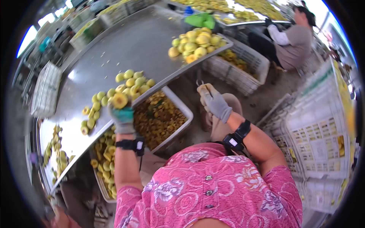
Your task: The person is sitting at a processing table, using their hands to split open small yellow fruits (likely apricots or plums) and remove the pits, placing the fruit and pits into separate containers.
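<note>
My left hand [122, 117], in a grey and green glove, is closed around a halved yellow peach [119, 100] at the table's near edge. The cut face is turned up, with a darker centre. Beside it on the metal table lies a pile of yellow-green peaches [133, 84]. My right hand [216, 102], in a grey glove, is held out past the table edge. Its fingers are wrapped round a thin metal tool with a looped tip [199, 79]; the handle is mostly hidden in the glove.
Under the table edge stand a crate of brown-orange scraps [159, 114] and a crate of peach halves [104, 163]. Another peach pile [197, 42] lies farther along the metal table [125, 41]. White crates [311, 129] are stacked at my right. A person [294, 41] sits beyond.
</note>
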{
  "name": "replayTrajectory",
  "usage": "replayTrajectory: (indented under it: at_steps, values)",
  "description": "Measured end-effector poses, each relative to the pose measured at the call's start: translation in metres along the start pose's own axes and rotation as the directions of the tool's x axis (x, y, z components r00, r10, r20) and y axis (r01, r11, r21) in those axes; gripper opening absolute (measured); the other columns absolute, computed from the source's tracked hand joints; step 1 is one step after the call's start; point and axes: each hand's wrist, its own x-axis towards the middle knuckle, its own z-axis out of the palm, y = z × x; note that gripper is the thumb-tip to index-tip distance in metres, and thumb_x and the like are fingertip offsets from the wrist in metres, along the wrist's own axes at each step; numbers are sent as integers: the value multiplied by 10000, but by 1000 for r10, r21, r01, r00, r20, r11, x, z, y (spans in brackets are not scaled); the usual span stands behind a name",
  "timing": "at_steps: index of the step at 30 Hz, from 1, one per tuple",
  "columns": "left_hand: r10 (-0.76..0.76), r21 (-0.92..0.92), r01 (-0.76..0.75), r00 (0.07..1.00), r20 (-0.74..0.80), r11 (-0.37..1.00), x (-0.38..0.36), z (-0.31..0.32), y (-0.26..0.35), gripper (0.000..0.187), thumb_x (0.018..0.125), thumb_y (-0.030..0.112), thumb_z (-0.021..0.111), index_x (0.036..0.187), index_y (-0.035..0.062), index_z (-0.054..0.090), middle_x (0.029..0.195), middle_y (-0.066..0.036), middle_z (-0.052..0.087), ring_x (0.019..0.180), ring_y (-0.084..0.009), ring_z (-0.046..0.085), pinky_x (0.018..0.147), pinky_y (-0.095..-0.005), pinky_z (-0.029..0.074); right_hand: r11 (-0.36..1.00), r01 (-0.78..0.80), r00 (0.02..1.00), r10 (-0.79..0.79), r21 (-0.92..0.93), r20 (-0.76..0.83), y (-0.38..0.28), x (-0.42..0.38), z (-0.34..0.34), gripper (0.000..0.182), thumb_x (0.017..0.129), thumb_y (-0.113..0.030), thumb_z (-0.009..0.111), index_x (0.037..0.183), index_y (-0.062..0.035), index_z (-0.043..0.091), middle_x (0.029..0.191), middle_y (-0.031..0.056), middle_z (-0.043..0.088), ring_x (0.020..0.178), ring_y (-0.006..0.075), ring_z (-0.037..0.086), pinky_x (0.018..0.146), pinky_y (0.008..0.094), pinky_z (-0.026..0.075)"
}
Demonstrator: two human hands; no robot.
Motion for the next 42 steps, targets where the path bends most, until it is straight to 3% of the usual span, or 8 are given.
replayTrajectory:
  at_steps: [5,14,16,20,28,34,36,42]
  values:
    - [-131,-313,176,979,159,933,-26,67,-12,336,956,347,469,1152,86,551,1135,-108,594,1064,-290,572,913,-502,499,997,-47,886,73,-69,458,-20,11,100,182,1002,-274,462,997,-100,517,622,-21,478,431,75,448,396,251,375]
    - [-138,-254,220,942,305,942,-51,61,-29,307,1007,252,422,1237,68,505,1184,-100,581,1099,-247,575,926,-400,498,915,340,790,-153,-216,594,5,22,164,187,1003,-252,485,1016,-77,551,701,-17,512,523,58,463,455,229,380]
    - [-132,-292,245,925,357,924,-51,50,-32,333,1014,233,418,1285,50,479,1226,-117,568,1113,-233,575,959,-380,485,905,369,794,-190,-210,578,5,24,174,295,971,-282,524,1000,8,566,891,216,662,844,372,636,722,405,479]
    - [-152,-276,223,955,256,935,-63,48,-21,348,1023,290,425,1276,61,493,1224,-96,574,1106,-210,564,979,-340,458,852,413,777,-145,-323,612,-2,22,193,317,977,-288,492,1027,18,560,924,269,643,900,442,607,753,438,475]
    - [63,-104,-59,998,30,993,-62,25,-11,300,1003,334,464,1110,69,554,1024,-59,609,923,-177,598,842,-317,505,841,459,725,-168,-287,667,13,18,226,372,980,-175,474,1252,79,492,1054,223,653,950,313,628,841,349,480]
    - [-60,-79,55,997,-56,995,-69,20,17,406,1004,397,447,1002,22,599,912,-81,642,823,-176,616,772,-309,514,818,551,587,-242,-162,773,32,19,238,312,996,-240,465,1173,13,510,821,105,636,736,219,634,675,303,502]
    - [-97,101,106,991,-92,989,-72,13,22,466,1004,429,426,931,11,618,836,-96,648,749,-190,617,720,-310,517,931,203,548,150,-305,823,3,6,235,261,1009,-312,440,1099,-75,501,653,10,528,480,131,507,443,277,413]
    - [-49,319,73,995,-84,945,-91,18,30,514,997,439,439,821,-2,638,786,-119,656,698,-189,609,673,-298,506,847,-320,297,516,-426,803,-14,-3,225,310,990,-451,440,1020,-149,503,568,-71,383,371,61,343,330,230,244]
